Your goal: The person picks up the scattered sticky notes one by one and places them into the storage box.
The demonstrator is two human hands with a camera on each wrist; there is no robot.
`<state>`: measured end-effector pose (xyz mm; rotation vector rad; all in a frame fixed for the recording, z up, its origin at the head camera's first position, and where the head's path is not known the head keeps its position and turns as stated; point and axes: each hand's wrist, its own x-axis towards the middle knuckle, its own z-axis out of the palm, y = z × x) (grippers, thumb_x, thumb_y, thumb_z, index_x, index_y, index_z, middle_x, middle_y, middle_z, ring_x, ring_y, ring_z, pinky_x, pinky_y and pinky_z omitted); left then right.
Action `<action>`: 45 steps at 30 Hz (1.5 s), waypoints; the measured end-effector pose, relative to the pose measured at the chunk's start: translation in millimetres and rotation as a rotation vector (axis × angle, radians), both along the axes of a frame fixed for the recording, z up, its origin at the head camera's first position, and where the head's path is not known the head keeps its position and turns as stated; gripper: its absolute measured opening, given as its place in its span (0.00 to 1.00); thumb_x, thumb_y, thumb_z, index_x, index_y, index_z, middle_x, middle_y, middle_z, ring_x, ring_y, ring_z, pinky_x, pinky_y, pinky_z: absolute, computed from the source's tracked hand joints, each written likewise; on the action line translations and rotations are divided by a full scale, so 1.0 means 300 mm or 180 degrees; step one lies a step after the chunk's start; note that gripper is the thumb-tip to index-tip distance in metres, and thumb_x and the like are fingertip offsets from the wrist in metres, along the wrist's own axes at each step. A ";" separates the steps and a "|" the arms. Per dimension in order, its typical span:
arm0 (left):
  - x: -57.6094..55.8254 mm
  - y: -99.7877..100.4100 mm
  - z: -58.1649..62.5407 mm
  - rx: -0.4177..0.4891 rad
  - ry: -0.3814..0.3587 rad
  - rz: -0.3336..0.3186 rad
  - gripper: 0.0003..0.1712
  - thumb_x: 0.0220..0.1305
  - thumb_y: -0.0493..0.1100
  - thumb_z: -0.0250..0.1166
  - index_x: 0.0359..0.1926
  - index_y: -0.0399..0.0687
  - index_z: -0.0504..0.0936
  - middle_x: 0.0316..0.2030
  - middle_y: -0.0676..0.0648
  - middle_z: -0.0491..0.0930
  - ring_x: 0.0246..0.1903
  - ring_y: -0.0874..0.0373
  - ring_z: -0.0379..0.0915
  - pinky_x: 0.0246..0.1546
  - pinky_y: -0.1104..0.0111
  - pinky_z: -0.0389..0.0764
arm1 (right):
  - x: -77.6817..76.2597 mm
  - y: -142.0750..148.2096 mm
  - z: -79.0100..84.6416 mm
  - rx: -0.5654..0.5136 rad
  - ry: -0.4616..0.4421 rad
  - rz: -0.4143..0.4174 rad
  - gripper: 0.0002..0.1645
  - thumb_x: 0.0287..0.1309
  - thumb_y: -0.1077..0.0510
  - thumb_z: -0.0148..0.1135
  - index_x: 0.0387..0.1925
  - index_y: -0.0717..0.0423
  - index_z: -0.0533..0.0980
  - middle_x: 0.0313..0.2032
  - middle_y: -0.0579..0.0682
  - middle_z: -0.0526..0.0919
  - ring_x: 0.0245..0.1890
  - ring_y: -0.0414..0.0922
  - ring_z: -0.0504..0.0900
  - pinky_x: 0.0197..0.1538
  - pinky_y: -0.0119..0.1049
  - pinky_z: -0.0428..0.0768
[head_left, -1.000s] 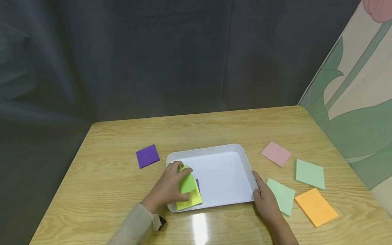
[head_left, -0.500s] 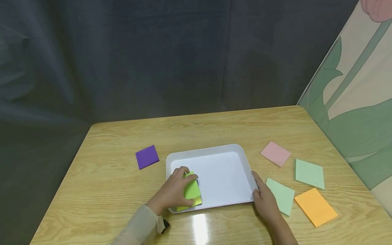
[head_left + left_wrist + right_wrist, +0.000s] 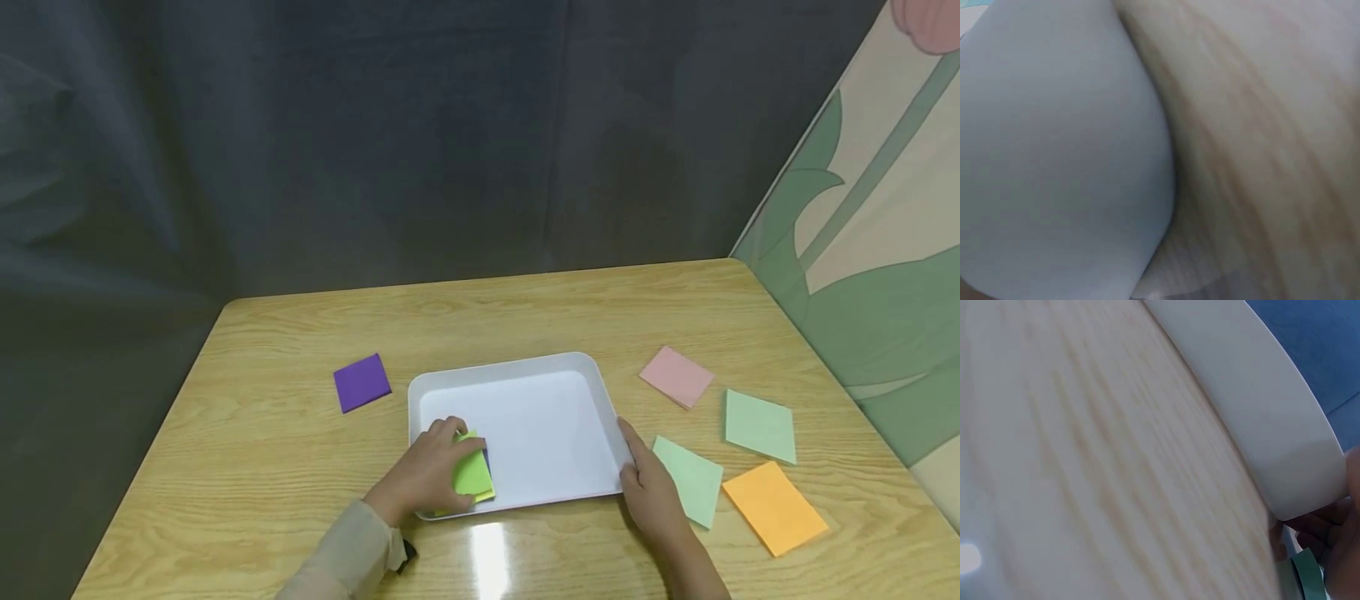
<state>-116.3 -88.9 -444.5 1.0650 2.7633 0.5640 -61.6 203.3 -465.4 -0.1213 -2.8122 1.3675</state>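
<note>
In the head view my left hand (image 3: 429, 471) reaches into the left end of a white tray (image 3: 551, 425). Its thumb and fingers hold a lime green sticky note pad (image 3: 470, 477) by opposite edges, low over a yellow pad (image 3: 486, 496). A sliver of purple shows at the edge of this pile. My right hand (image 3: 651, 492) grips the tray's right side. In the right wrist view, fingers (image 3: 1322, 531) of this hand curl under the tray's corner (image 3: 1297, 481). The left wrist view shows the tray's pale outer wall (image 3: 1066, 150) close up, without the left hand.
A purple pad (image 3: 362, 383) lies on the wooden table (image 3: 262, 467) left of the tray. To the right lie a pink pad (image 3: 677, 377), two mint green pads, one (image 3: 759, 426) behind the other (image 3: 690, 481), and an orange pad (image 3: 776, 508). A dark curtain (image 3: 465, 150) hangs behind the table.
My left hand has moved down and slightly right with the lime green pad, which now covers more of the yellow pad. The right hand keeps its grip on the tray.
</note>
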 end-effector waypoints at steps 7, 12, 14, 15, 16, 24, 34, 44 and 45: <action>-0.002 -0.001 -0.009 -0.0137 0.0016 -0.0024 0.40 0.33 0.53 0.67 0.54 0.52 0.70 0.48 0.43 0.65 0.45 0.51 0.60 0.44 0.60 0.70 | 0.000 -0.001 0.016 0.0076 -0.0087 0.0048 0.34 0.54 0.69 0.34 0.64 0.58 0.47 0.61 0.70 0.54 0.60 0.62 0.51 0.60 0.60 0.54; -0.005 -0.004 -0.007 -0.0160 0.0029 -0.0060 0.39 0.33 0.53 0.66 0.54 0.53 0.70 0.48 0.43 0.65 0.44 0.52 0.60 0.43 0.61 0.69 | -0.006 -0.004 0.023 0.0136 -0.0040 0.0091 0.33 0.53 0.70 0.35 0.63 0.61 0.47 0.61 0.71 0.55 0.59 0.63 0.52 0.59 0.60 0.55; -0.005 -0.005 -0.005 -0.0173 0.0034 -0.0084 0.39 0.34 0.54 0.66 0.54 0.52 0.70 0.49 0.43 0.65 0.45 0.51 0.60 0.44 0.60 0.69 | -0.009 -0.004 0.025 0.0180 -0.0022 0.0109 0.33 0.52 0.70 0.35 0.63 0.63 0.48 0.60 0.72 0.55 0.59 0.63 0.53 0.59 0.60 0.56; -0.005 -0.005 -0.004 -0.0178 0.0034 -0.0098 0.39 0.35 0.54 0.66 0.54 0.52 0.69 0.50 0.43 0.65 0.46 0.51 0.60 0.45 0.60 0.69 | -0.011 -0.003 0.025 0.0203 -0.0008 0.0122 0.33 0.52 0.71 0.36 0.63 0.64 0.48 0.60 0.72 0.55 0.59 0.63 0.53 0.58 0.61 0.56; -0.006 -0.006 -0.002 -0.0170 0.0034 -0.0111 0.39 0.36 0.54 0.65 0.54 0.52 0.69 0.51 0.43 0.65 0.47 0.51 0.60 0.46 0.59 0.69 | -0.012 -0.003 0.025 0.0225 0.0002 0.0130 0.33 0.52 0.71 0.36 0.62 0.65 0.48 0.60 0.72 0.56 0.59 0.63 0.53 0.58 0.61 0.57; -0.024 -0.024 0.017 0.0145 0.0061 0.0025 0.37 0.39 0.55 0.66 0.54 0.51 0.69 0.54 0.41 0.65 0.53 0.48 0.59 0.51 0.51 0.65 | -0.027 0.002 0.028 0.0379 0.0012 0.0184 0.33 0.51 0.71 0.37 0.62 0.67 0.48 0.59 0.72 0.56 0.59 0.62 0.54 0.56 0.61 0.61; -0.057 -0.088 0.032 0.0394 0.0300 0.0507 0.33 0.44 0.52 0.64 0.53 0.47 0.69 0.53 0.40 0.66 0.52 0.44 0.59 0.48 0.48 0.65 | -0.033 0.002 0.035 0.0441 0.0100 0.0202 0.33 0.51 0.72 0.38 0.61 0.67 0.49 0.58 0.73 0.58 0.56 0.60 0.60 0.52 0.60 0.66; -0.093 -0.170 0.041 0.0531 0.0509 0.1139 0.35 0.46 0.49 0.63 0.55 0.39 0.65 0.52 0.34 0.66 0.52 0.39 0.57 0.52 0.42 0.59 | -0.035 -0.001 0.037 0.0392 0.0022 0.0229 0.33 0.52 0.72 0.37 0.62 0.67 0.48 0.59 0.73 0.57 0.58 0.61 0.57 0.55 0.61 0.63; -0.097 -0.180 0.037 0.0558 0.0497 0.1210 0.36 0.47 0.49 0.62 0.56 0.39 0.63 0.52 0.33 0.66 0.52 0.39 0.57 0.52 0.41 0.59 | -0.035 -0.001 0.037 0.0382 0.0024 0.0241 0.33 0.52 0.72 0.37 0.62 0.67 0.48 0.59 0.73 0.56 0.58 0.62 0.57 0.55 0.61 0.62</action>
